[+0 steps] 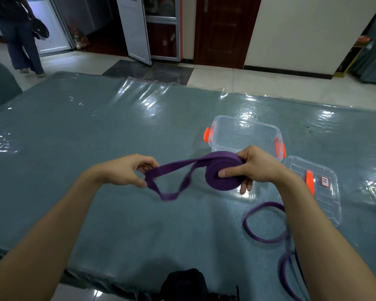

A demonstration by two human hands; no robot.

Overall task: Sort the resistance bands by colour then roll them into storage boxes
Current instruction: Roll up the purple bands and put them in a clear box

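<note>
Plenty of room on the table point(74, 137): the whole left half of the frame and the upper middle is just teal cover, so a hand can sweep through there no problem. Mid-frame is blocked by the purple resistance band point(224, 172), stretched between the left hand point(126, 170) and the right hand point(256, 166). That roll also screens the near side of the open clear storage box point(244, 135), right of centre. A clear lid point(330, 205) lies flat at the lower right. A loose purple band point(245, 222) loops beside it, partly under the right forearm. Something black point(182, 283) sits at the bottom edge.
</note>
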